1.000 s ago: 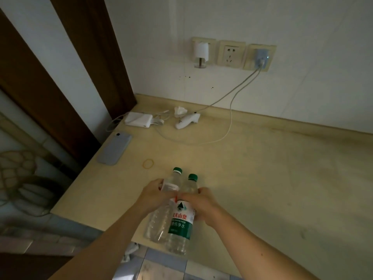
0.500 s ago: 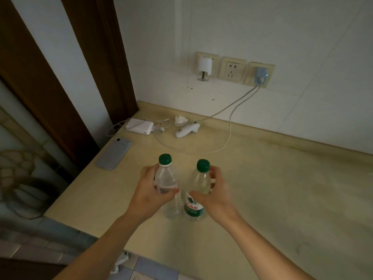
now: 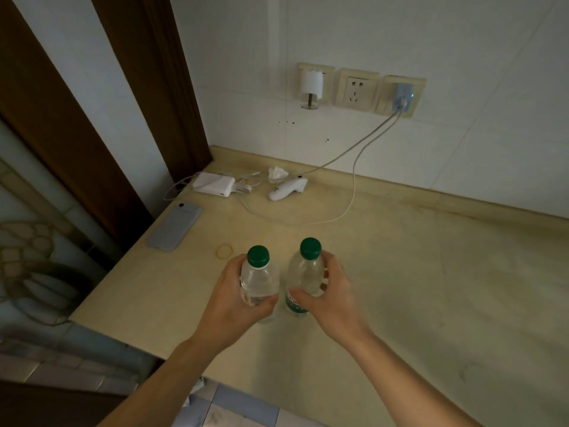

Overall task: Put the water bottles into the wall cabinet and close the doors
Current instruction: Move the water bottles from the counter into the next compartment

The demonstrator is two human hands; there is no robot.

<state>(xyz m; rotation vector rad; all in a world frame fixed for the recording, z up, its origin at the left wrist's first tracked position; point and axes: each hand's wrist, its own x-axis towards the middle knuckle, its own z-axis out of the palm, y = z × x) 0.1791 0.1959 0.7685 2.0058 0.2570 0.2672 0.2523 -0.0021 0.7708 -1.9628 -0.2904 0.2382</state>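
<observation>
Green-capped left bottle (image 3: 258, 278) gripped by left hand (image 3: 229, 303), right bottle (image 3: 305, 275) by right hand (image 3: 334, 298), fingers curled round each, upright over beige counter (image 3: 431, 288)

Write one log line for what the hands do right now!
left hand: grips bottle | right hand: grips labelled bottle | cabinet: unseen

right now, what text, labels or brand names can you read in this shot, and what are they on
Green and white label on the right bottle, held by the right hand: print there, too blurred and mostly hidden to read.
Left bottle, held by the left hand: no label shows.
White handheld device by the wall: small dark marks, too small to read.
Nothing else carries legible text.
</observation>
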